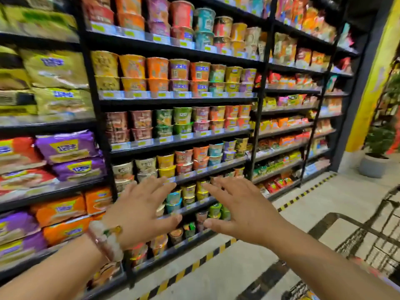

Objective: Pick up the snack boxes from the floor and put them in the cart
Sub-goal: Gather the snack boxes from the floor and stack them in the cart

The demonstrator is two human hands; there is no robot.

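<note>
Both of my hands are raised in front of me with fingers spread and straight, holding nothing. My left hand (140,211), with bead bracelets on its wrist, is in the lower middle of the head view. My right hand (240,205) is just right of it, a small gap between them. The black wire cart (368,237) shows at the lower right edge, partly cut off. I see no snack boxes on the floor in this view.
Tall black shelves (173,100) packed with cup noodles and noodle packs fill the left and centre. A yellow-black warning stripe (194,265) runs along the floor at the shelf base. A potted plant (376,156) stands by a yellow wall at the far right.
</note>
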